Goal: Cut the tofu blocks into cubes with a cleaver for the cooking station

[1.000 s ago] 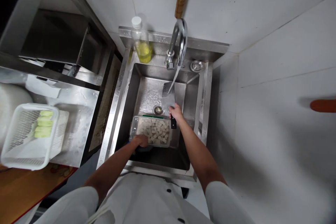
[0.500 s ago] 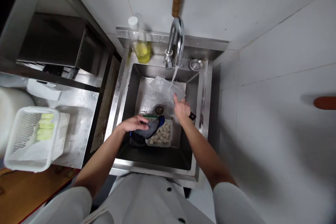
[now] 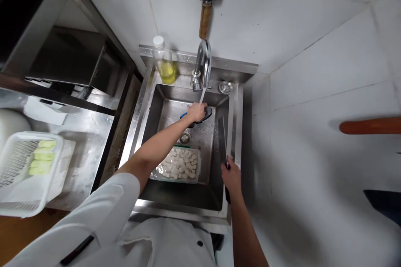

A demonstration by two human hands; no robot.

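Observation:
My left hand (image 3: 196, 112) is closed around a dark grey cloth-like piece (image 3: 207, 113) with a blue edge. Water from the tap (image 3: 205, 60) runs down onto that hand inside the sink. At the sink's right side, my right hand (image 3: 232, 176) grips the dark handle of a kitchen knife (image 3: 222, 139). Its wide blade points away from me and is seen nearly edge-on. Below my left forearm, a clear plastic container (image 3: 198, 178) of white cubes in water rests on the sink floor, partly covered by the arm.
A bottle of yellow liquid (image 3: 167, 71) and a metal drain strainer (image 3: 226, 87) sit on the back rim of the steel sink (image 3: 188, 210). On the left counter is a white basket (image 3: 19, 212) with pale green pieces. A wooden-handled tool (image 3: 205, 21) hangs above the tap.
My left hand has carried the grey piece from over the container to beneath the running water. My right hand has drawn the knife out of the stream toward the sink's right edge, turning its blade upright.

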